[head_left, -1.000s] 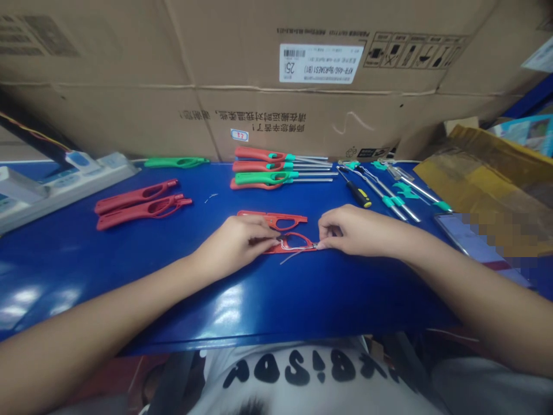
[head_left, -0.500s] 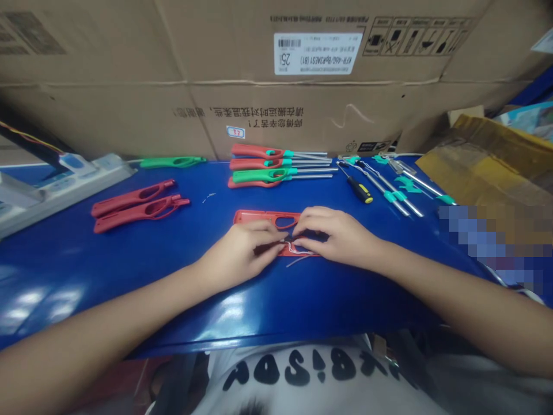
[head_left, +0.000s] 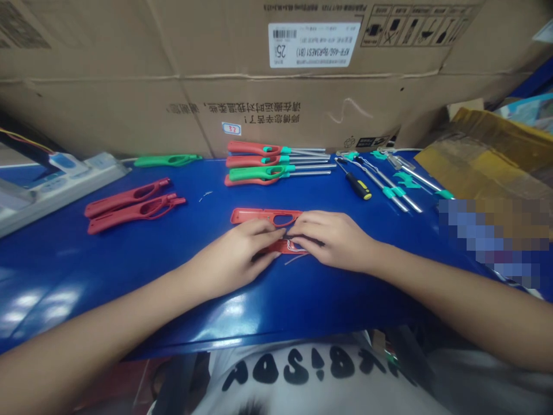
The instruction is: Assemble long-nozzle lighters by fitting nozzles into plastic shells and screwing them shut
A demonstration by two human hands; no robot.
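Note:
A red lighter casing half [head_left: 283, 246] lies low in front of me, with white wires [head_left: 295, 247] curling over it. From its left, my left hand [head_left: 242, 253] is closed around it, thumb along the near side and fingertips at its middle. On the other end my right hand [head_left: 337, 239] is closed too, its fingertips meeting the left ones over a small dark part that is mostly covered. A thin pale tube or wire [head_left: 294, 259] sticks out on the near side. Just beyond the fingers rests another red casing half [head_left: 250, 216], its trigger opening showing.
Several red and green lighters [head_left: 254, 173] with metal tubes lie at the back. A screwdriver [head_left: 358, 184] sits beside metal tubes with green collars [head_left: 395, 196]. To the left are red handles [head_left: 129, 207], a green handle [head_left: 166, 161] and a power strip [head_left: 64, 187]. A cardboard box [head_left: 129, 52] stands behind.
My view has shifted slightly, so everything sits a little further left. Both hands stay at the casing half, and the right fingertips have come closer in over its middle.

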